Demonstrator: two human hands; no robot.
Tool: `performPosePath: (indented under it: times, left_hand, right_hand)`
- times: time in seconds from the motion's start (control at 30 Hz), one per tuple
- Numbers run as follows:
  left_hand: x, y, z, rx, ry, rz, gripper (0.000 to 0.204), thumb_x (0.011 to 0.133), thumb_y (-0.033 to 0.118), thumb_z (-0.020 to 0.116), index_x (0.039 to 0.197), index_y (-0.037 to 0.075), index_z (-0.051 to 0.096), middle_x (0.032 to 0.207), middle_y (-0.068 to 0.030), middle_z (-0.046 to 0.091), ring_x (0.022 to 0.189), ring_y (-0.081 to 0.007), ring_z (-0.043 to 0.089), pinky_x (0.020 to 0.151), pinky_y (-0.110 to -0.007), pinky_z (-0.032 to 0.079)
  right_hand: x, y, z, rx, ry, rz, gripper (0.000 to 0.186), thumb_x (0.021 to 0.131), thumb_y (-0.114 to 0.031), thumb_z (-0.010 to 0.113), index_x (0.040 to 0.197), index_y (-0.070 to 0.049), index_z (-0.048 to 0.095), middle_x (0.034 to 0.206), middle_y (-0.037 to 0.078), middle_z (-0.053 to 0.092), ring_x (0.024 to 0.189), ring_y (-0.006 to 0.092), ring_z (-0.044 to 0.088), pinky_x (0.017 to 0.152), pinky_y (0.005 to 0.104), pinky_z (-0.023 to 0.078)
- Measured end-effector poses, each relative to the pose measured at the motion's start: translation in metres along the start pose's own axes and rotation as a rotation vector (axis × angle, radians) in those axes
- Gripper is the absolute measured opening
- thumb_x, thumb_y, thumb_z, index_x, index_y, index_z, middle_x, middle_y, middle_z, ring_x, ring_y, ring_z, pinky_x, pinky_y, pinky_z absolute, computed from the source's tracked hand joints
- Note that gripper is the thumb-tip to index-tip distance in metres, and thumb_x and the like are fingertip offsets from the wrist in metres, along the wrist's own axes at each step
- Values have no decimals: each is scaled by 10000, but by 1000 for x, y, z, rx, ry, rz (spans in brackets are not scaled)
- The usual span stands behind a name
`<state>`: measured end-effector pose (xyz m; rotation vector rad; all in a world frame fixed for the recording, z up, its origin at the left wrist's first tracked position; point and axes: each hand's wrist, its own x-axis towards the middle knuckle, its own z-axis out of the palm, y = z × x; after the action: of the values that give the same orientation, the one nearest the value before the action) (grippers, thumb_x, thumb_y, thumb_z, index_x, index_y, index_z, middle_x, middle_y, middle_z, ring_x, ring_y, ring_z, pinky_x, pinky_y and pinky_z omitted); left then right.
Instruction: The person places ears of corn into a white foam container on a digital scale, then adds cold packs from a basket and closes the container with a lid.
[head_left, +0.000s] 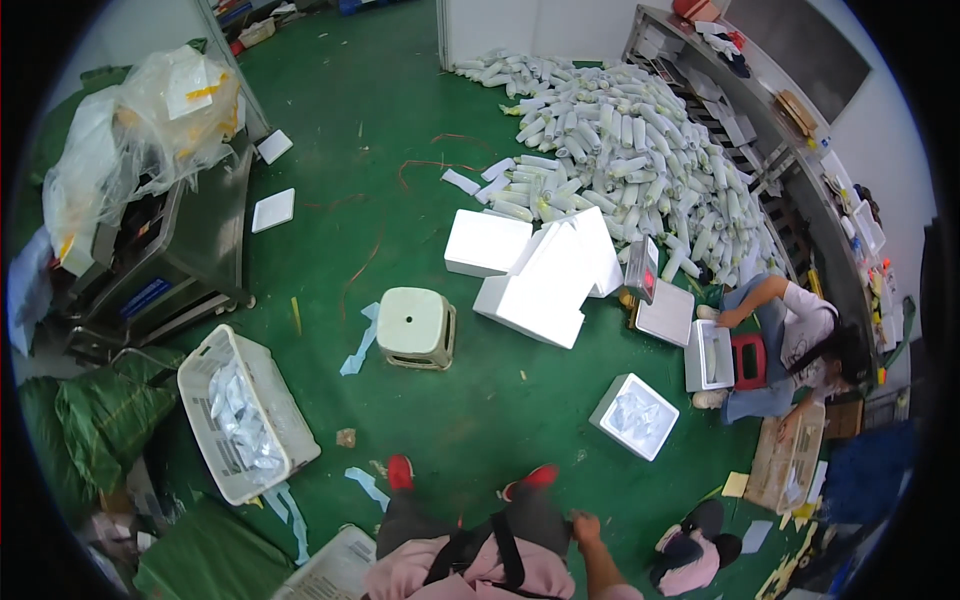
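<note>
My right hand (585,526) hangs beside my right thigh, with its fingers turned inward and too small to make out; I see nothing plainly held in it. My left hand is out of view. Ahead and to the right, an open white foam box (634,417) on the floor contains clear plastic bags. A pale plastic stool (416,329) stands in front of me. To the left, a white plastic crate (304,449) holds a heap of clear bags (240,412).
Stacked white foam boxes (540,285) stand ahead, before a large pile of wrapped vegetables (630,150). At right, a seated person (790,330) reaches toward a foam box (708,356) beside a scale (664,312). A steel cart (185,240) is at left; another person (695,550) crouches at lower right.
</note>
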<state>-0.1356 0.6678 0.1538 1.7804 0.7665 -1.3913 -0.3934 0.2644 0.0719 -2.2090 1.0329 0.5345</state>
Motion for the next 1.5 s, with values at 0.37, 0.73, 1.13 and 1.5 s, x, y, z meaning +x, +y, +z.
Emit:
performPosePath:
  times: [0.37, 0.73, 1.13, 1.5]
  left_hand:
    - [64, 99, -135, -526, 424, -47, 257, 834, 246, 491, 1037, 89, 475, 769, -98, 557, 574, -244, 569, 428, -353, 468]
    - [77, 341, 120, -173, 238, 206, 393, 760, 177, 627, 1135, 107, 530, 837, -65, 559, 702, -206, 584, 570, -329, 492]
    - [259, 690, 375, 933, 318, 1358, 635, 710, 239, 674, 1251, 20, 424, 1212, -167, 494, 1146, -319, 421, 933, -429, 327]
    - [263, 602, 341, 519, 78, 1106, 415, 870, 238, 508, 1172, -43, 457, 959, -197, 613, 672, -322, 598, 599, -402, 453]
  right_hand:
    - [51, -220, -106, 828, 231, 628, 295, 777, -251, 637, 967, -26, 631, 742, 41, 609, 642, 137, 558, 610, 250, 455]
    - [215, -110, -167, 1007, 54, 868, 295, 823, -266, 573, 942, 2, 598, 841, 133, 621, 703, 201, 614, 567, 306, 480]
    - [708, -228, -280, 525, 137, 310, 579, 744, -573, 604, 708, 4, 585, 586, 76, 593, 495, 164, 583, 437, 286, 460]
    - [617, -255, -287, 568, 461, -200, 306, 758, -125, 685, 610, -15, 440, 495, 104, 454, 422, 193, 422, 429, 288, 363]
